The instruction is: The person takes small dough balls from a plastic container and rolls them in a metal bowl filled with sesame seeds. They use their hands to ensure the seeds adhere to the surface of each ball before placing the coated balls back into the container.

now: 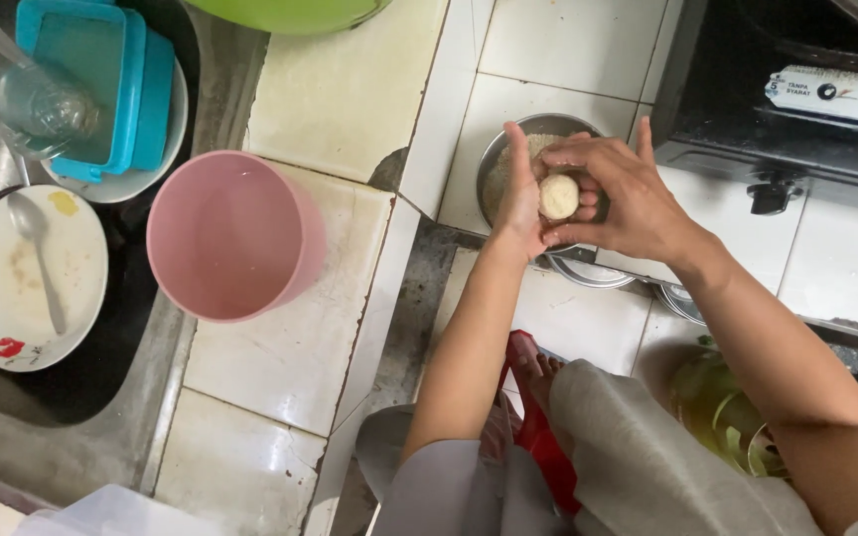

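A pale crumbed ball (559,196) is cupped between the left hand (520,199) and right hand (620,199), fingers curled around it. It is held above a metal bowl (508,159) of crumbs on the tiled floor (350,89).

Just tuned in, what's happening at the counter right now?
A person holds a pale ball of food between both hands, left hand cupped beneath it and right hand closing over it, above a metal bowl of crumbs on the tiled floor. A pink bucket sits to the left, near a sink holding dirty dishes.
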